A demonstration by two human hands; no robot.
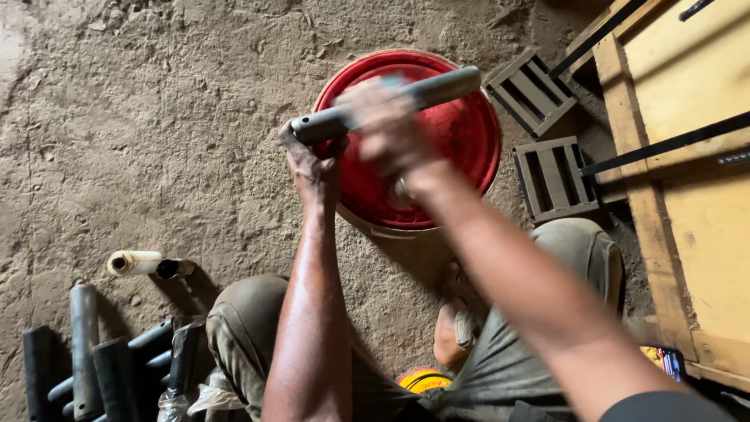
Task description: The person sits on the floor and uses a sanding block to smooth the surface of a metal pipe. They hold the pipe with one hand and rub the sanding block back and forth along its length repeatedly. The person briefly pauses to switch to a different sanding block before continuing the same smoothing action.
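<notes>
Head view: grey metal tube (pixel 422 92) held level above red bucket (pixel 461 133), upper centre. Left hand (pixel 311 160) closed on its left end; right hand (pixel 384 125) blurred, wrapped mid-tube. Risk as I see it: a slip drops the tube into the bucket. Slatted blocks (pixel 531 90) and wooden frame (pixel 687 180) crowd right; bare dirt floor (pixel 156 133) left.

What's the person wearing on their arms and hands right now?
Nothing on either hand: left hand and right hand are bare, with no gloves, rings or watch visible. Both forearms are bare and look shiny. A dark sleeve edge shows on the right upper arm.
</notes>
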